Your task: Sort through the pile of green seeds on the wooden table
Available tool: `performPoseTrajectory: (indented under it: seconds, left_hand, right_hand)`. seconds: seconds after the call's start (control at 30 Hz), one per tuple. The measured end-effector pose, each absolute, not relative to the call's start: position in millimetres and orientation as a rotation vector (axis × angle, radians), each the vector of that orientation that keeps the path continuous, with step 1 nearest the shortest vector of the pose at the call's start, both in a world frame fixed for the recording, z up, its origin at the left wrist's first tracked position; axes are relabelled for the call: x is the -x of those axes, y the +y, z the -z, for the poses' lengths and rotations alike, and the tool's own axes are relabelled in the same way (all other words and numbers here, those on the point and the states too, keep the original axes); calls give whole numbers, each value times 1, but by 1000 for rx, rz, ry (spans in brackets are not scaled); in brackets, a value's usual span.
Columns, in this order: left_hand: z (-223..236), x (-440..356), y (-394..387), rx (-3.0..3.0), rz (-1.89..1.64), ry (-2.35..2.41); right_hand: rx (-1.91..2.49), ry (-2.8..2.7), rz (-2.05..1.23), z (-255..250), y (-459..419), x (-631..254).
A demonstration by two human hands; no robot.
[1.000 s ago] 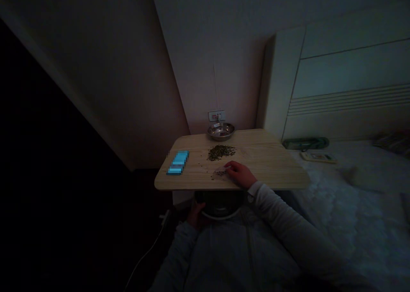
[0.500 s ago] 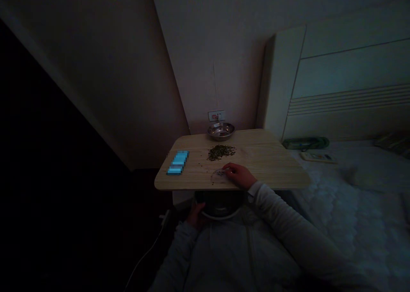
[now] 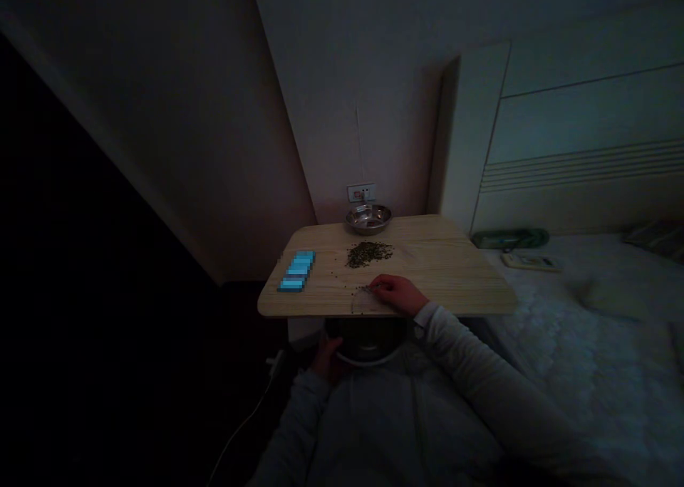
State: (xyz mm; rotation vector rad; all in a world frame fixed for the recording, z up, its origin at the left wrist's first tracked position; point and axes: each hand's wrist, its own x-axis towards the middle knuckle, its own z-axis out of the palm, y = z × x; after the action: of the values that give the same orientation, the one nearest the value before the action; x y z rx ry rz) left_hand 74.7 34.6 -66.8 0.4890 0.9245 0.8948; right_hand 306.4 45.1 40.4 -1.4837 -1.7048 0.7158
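Note:
On the wooden table, a loose pile of small dark greenish beans or seeds lies with a few strays around it. Nearer the front edge is a clear, round-rimmed piece, too faint to name. My right hand rests over its right side, fingers bent together around a few of the small grains; what exactly they pinch is hidden. Below the table edge, a dark basin with a pale lower rim sits at my lap. My left hand grips its left side, thumb on the edge.
A steel bowl stands at the back of the table, below a wall socket. A phone with a lit, blurred screen lies at the left. A bed is at the right, and a white cable hangs at lower left.
My right hand's fingers have shifted slightly downward over the clear piece, and the grains by the fingertips have moved. My left hand stays on the basin.

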Motion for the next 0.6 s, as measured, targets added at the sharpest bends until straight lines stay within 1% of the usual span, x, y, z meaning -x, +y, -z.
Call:
performPoseTrajectory:
  seconds: [0.23,0.4,0.6]
  left_hand:
    - [71,-81,35,-482,-919,909]
    - [75,-70,38,-504,-935,962]
    - [68,-75,34,-498,-919,965]
  right_hand:
    - [1476,-1699,-761,-40,45,-307]
    - [1441,-1713,-787,-41,44,-307]
    - [1439,-1683,-817,-42,44,-308]
